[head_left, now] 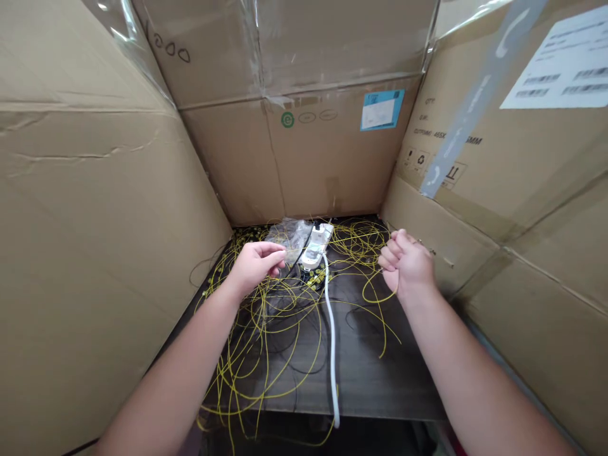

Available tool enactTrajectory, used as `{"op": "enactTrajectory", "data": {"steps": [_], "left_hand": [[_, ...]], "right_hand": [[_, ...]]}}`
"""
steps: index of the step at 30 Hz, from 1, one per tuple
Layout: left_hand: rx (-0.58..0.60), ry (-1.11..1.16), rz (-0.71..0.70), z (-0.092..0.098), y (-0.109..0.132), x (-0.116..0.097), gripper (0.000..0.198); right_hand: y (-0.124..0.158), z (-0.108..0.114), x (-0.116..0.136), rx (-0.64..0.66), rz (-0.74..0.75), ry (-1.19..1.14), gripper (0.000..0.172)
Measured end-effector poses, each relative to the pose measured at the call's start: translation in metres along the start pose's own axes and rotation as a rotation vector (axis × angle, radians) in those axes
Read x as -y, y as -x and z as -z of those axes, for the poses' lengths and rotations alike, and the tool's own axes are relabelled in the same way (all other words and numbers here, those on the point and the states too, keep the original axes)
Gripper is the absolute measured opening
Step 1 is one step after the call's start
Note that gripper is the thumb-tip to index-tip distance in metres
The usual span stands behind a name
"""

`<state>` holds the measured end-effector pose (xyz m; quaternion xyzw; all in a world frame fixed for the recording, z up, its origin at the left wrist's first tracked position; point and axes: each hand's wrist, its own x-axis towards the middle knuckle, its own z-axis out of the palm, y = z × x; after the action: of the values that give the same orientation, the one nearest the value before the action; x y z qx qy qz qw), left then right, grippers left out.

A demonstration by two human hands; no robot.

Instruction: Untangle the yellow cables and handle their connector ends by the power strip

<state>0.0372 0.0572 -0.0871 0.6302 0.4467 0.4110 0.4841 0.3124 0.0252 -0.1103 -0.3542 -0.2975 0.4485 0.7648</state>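
Observation:
My left hand (256, 265) is closed in a pinch, thumb against forefinger, to the left of a white power strip (311, 254). On the other side, my right hand (409, 261) is curled into a fist around thin yellow wire. A straight stretch of that yellow wire (358, 238) runs between the two hands, above the table. Its end in the left pinch is too fine to see clearly. From under the right fist a yellow loop (380, 300) hangs down. Loose tangled yellow wires (266, 329) lie below and around the left hand.
Tall cardboard boxes (332, 158) wall in the dark table (380, 392) at the back and both sides. A white cord (332, 342) runs from the power strip over the front edge. Clear plastic (285, 233) and small yellow pieces (316, 277) lie near the strip.

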Motion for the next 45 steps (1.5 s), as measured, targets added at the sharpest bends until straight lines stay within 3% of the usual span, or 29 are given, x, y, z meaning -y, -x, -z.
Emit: {"op": "enactTrajectory", "data": {"steps": [4,6,9,14,16,18,21,26,29,31,33,38,41,43,45], "left_hand": [[-0.043,-0.027,0.000,0.003,0.003,0.000,0.025],[-0.037,-0.065,-0.009,-0.003,0.007,-0.004,0.024],[0.027,-0.125,-0.027,-0.020,0.015,-0.012,0.021],[0.224,-0.160,-0.092,-0.049,0.024,-0.019,0.017],[0.271,-0.149,-0.106,-0.054,0.024,-0.018,0.016],[0.280,-0.128,-0.089,-0.054,0.023,-0.017,0.017],[0.233,-0.110,-0.026,-0.048,0.017,-0.010,0.020],[0.100,-0.153,0.087,-0.038,-0.001,0.019,0.018],[0.041,-0.345,0.002,-0.038,-0.013,0.037,0.017],[-0.007,-0.534,-0.166,-0.041,-0.020,0.044,0.018],[-0.016,-0.719,-0.283,-0.046,-0.026,0.046,0.020],[0.103,-1.005,-0.264,-0.061,-0.030,0.045,0.020],[0.108,-1.078,-0.242,-0.065,-0.027,0.046,0.024],[0.109,-1.126,-0.220,-0.065,-0.025,0.047,0.023],[0.118,-1.178,-0.208,-0.065,-0.024,0.049,0.022]], "right_hand": [[-0.003,0.001,0.001,-0.175,0.054,-0.064,0.022],[0.002,-0.005,-0.002,-0.141,0.104,0.034,0.023],[0.020,-0.016,-0.012,0.137,0.191,0.390,0.023],[0.046,-0.025,-0.029,0.671,0.473,0.936,0.033],[0.048,-0.024,-0.032,0.804,0.528,1.024,0.022],[0.046,-0.022,-0.032,0.835,0.565,1.085,0.026],[0.039,-0.017,-0.032,0.691,0.608,1.117,0.030],[0.020,-0.004,-0.026,0.187,0.536,1.019,0.033],[0.003,0.001,-0.019,-0.029,0.509,1.005,0.038],[-0.012,-0.001,-0.013,-0.046,0.502,1.070,0.042],[-0.032,-0.007,-0.008,0.019,0.478,1.195,0.043],[-0.091,-0.026,-0.007,0.121,0.253,1.538,0.034],[-0.108,-0.032,-0.007,0.111,0.153,1.609,0.055],[-0.102,-0.035,-0.005,0.061,0.185,1.670,0.069],[-0.083,-0.038,-0.002,0.012,0.411,1.691,0.071]]}}
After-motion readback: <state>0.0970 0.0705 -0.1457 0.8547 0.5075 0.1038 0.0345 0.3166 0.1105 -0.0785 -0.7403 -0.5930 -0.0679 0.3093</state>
